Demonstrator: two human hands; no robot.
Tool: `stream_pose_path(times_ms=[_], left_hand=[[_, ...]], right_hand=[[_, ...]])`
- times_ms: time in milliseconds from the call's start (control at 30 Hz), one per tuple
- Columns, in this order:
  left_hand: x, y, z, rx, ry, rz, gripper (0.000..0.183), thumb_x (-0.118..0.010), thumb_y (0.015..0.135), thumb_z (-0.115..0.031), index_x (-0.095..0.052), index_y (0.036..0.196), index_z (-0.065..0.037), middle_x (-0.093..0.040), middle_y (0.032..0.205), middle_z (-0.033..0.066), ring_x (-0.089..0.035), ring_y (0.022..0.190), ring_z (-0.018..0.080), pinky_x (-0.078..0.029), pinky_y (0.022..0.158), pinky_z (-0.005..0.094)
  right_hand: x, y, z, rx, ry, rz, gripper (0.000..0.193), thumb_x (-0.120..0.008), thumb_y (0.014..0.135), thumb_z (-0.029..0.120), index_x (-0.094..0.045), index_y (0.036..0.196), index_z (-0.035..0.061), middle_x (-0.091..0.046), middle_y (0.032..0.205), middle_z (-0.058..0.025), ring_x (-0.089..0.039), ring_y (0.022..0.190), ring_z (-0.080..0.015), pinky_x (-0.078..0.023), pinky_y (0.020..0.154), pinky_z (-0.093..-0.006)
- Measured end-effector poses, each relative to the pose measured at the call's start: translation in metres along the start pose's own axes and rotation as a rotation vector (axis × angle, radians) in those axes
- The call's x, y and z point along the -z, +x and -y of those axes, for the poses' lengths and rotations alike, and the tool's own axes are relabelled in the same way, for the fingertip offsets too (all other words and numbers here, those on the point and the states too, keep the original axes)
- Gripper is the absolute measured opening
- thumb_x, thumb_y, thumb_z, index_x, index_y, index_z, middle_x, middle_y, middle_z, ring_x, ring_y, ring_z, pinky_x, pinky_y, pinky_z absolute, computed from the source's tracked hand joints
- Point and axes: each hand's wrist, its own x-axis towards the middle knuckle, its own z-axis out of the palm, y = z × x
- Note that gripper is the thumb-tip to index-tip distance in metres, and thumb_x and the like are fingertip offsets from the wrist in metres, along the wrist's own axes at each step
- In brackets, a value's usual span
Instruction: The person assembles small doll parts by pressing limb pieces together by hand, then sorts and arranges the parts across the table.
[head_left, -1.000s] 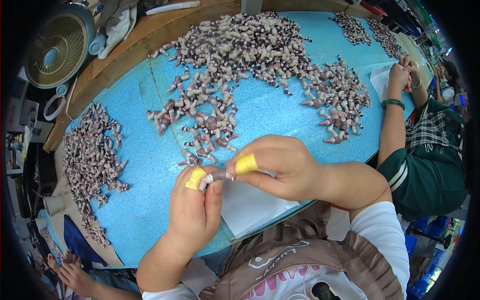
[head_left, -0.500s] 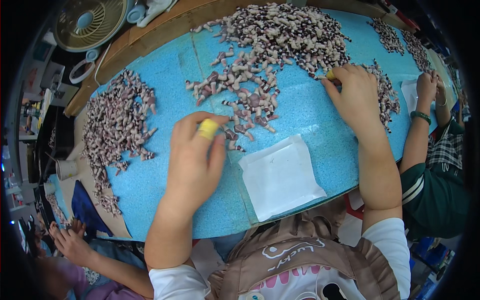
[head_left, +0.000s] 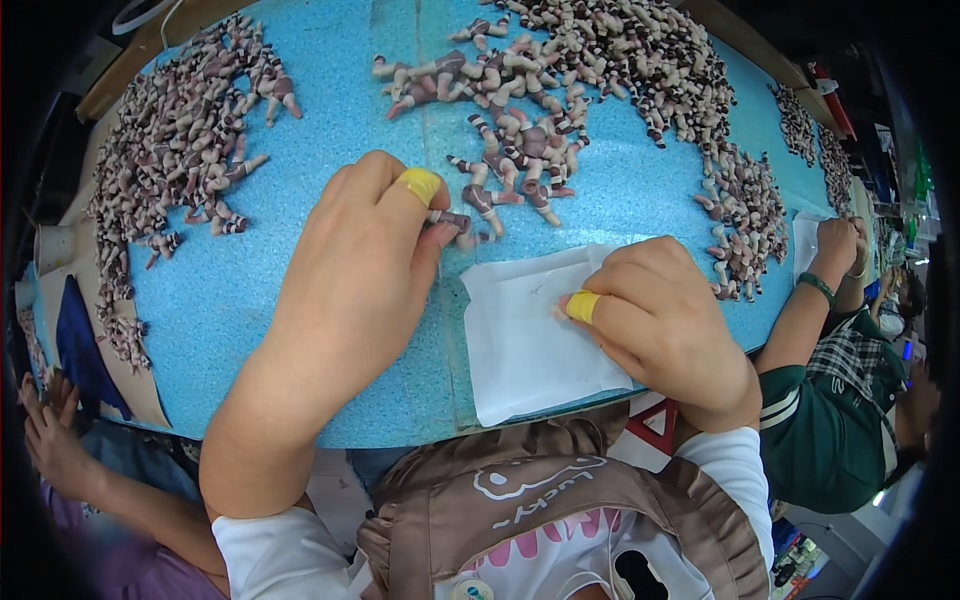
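Observation:
My left hand (head_left: 350, 255), with yellow tape round a finger, is closed in a pinch on a small purple-and-white figure part (head_left: 452, 220). Loose figure pieces (head_left: 515, 150) lie just beyond those fingertips on the blue table mat (head_left: 330, 400). Over the square white sheet (head_left: 535, 370), my right hand (head_left: 665, 315) has its taped finger and thumb pressed together. A tiny pale bit shows at its fingertips, too small to name.
A large heap of small limb-like pieces (head_left: 630, 60) covers the far middle. Other heaps lie at left (head_left: 180, 130) and right (head_left: 745, 220). Two people work alongside, one at left (head_left: 70, 450), one at right in a green sleeve (head_left: 820, 440).
My right hand has come from the right-hand heap down to the white sheet. My left hand now shows a figure part between its fingers. The whole view has shifted.

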Motion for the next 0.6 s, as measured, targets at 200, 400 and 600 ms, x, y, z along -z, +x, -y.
stream_pose_path(times_ms=[200,400,600], left_hand=[[0.0,0.0,-0.004,0.18,-0.16,0.046,0.015,-0.062,0.087,-0.002,-0.057,0.1,0.002,-0.063,0.083,0.0097,-0.058,0.068,0.0171,-0.046,0.062,0.027],[0.006,-0.002,-0.022,0.169,-0.39,0.155,0.021,-0.064,0.087,-0.005,-0.062,0.107,0.002,-0.063,0.084,0.0056,-0.055,0.071,0.01,-0.045,0.064,0.0239],[0.01,-0.007,-0.033,0.22,-0.681,0.381,0.021,-0.064,0.089,-0.007,-0.063,0.107,0.003,-0.065,0.089,0.0054,-0.057,0.079,0.0103,-0.046,0.071,0.0248]], right_hand=[[-0.001,-0.006,0.007,0.051,-0.014,0.061,0.016,-0.071,0.069,0.011,-0.064,0.082,0.0063,-0.06,0.083,-0.0021,-0.057,0.079,-0.0216,-0.042,0.071,-0.0338],[0.009,0.0,-0.004,-0.074,0.418,-0.01,0.016,-0.074,0.072,0.008,-0.067,0.087,0.0072,-0.06,0.088,-0.0041,-0.057,0.083,-0.0221,-0.042,0.071,-0.0333],[0.012,-0.001,-0.007,-0.181,0.627,-0.214,0.018,-0.074,0.073,0.004,-0.071,0.091,0.0061,-0.061,0.092,-0.0081,-0.057,0.085,-0.0236,-0.044,0.072,-0.0328]])
